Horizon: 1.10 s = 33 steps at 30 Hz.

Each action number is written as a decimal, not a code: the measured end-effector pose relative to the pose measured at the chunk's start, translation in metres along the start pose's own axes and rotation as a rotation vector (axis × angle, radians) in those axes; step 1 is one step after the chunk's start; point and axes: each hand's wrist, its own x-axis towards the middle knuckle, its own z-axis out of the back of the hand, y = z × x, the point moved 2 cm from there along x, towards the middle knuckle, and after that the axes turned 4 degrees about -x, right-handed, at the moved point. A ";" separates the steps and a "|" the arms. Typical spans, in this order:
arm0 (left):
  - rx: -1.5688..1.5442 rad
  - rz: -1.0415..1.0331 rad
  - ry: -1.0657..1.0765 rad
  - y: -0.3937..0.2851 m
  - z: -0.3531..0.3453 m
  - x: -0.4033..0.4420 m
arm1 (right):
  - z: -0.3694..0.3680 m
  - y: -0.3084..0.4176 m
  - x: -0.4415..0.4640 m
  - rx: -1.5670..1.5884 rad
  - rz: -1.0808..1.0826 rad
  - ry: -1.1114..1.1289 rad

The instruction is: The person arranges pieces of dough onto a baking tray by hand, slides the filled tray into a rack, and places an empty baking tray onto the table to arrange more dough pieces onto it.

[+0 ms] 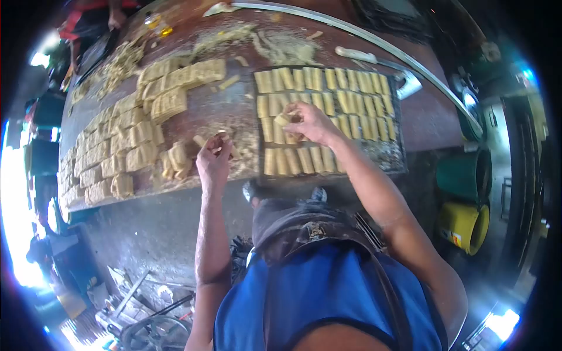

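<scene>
My right hand (313,124) is above a dark baking tray (386,159), its fingers pinched on a pale dough piece (283,120). Several rows of short dough sticks (304,159) lie on that tray. Left of the tray, my left hand (215,161) is held over the floured table with curled fingers; what lies in them is hard to make out. A pale dough bit (199,140) shows beside its fingertips. Close to its left lies a small group of loose dough pieces (175,159), beside larger stacked rows of cut dough (111,146).
A knife with a white handle (356,55) and a scraper (408,85) lie beyond the tray, near a long metal strip (328,20). Dough scraps (126,61) cover the far left. Another person's hand (116,21) is at the back. Green (462,175) and yellow buckets (465,227) stand right.
</scene>
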 end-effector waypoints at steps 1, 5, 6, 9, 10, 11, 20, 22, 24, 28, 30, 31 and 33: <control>0.007 -0.002 0.030 -0.006 -0.026 -0.010 | 0.025 -0.010 -0.024 -0.099 0.030 -0.069; 0.142 0.071 0.465 -0.057 -0.144 -0.061 | 0.098 -0.059 -0.096 -0.450 -0.183 -0.183; 0.149 0.041 0.554 -0.059 -0.169 -0.069 | 0.103 -0.067 -0.111 -0.452 -0.185 -0.215; 0.253 -0.128 0.627 -0.053 -0.227 -0.082 | 0.106 -0.082 -0.140 -0.395 -0.177 -0.288; 0.304 -0.119 0.618 -0.042 -0.239 -0.079 | 0.105 -0.076 -0.145 -0.512 -0.225 -0.330; 0.308 -0.129 0.625 -0.029 -0.245 -0.079 | 0.105 -0.069 -0.149 -0.628 -0.275 -0.374; 0.485 -0.888 0.513 -0.033 -0.244 -0.114 | 0.116 -0.093 -0.152 -0.467 -0.116 -0.315; 0.515 -0.840 0.551 -0.033 -0.254 -0.118 | 0.117 -0.089 -0.158 -0.498 -0.164 -0.385; 0.580 -0.831 0.538 -0.035 -0.259 -0.116 | 0.121 -0.082 -0.163 -0.565 -0.160 -0.427; 0.679 -0.830 0.538 -0.035 -0.261 -0.115 | 0.128 -0.088 -0.165 -0.589 -0.130 -0.444; 0.727 -0.825 0.550 -0.043 -0.260 -0.115 | 0.129 -0.085 -0.163 -0.556 -0.112 -0.417; 0.696 -0.844 0.540 -0.047 -0.263 -0.118 | 0.129 -0.084 -0.163 -0.505 -0.120 -0.414; 0.663 -0.853 0.528 -0.049 -0.266 -0.118 | 0.131 -0.086 -0.161 -0.458 -0.131 -0.402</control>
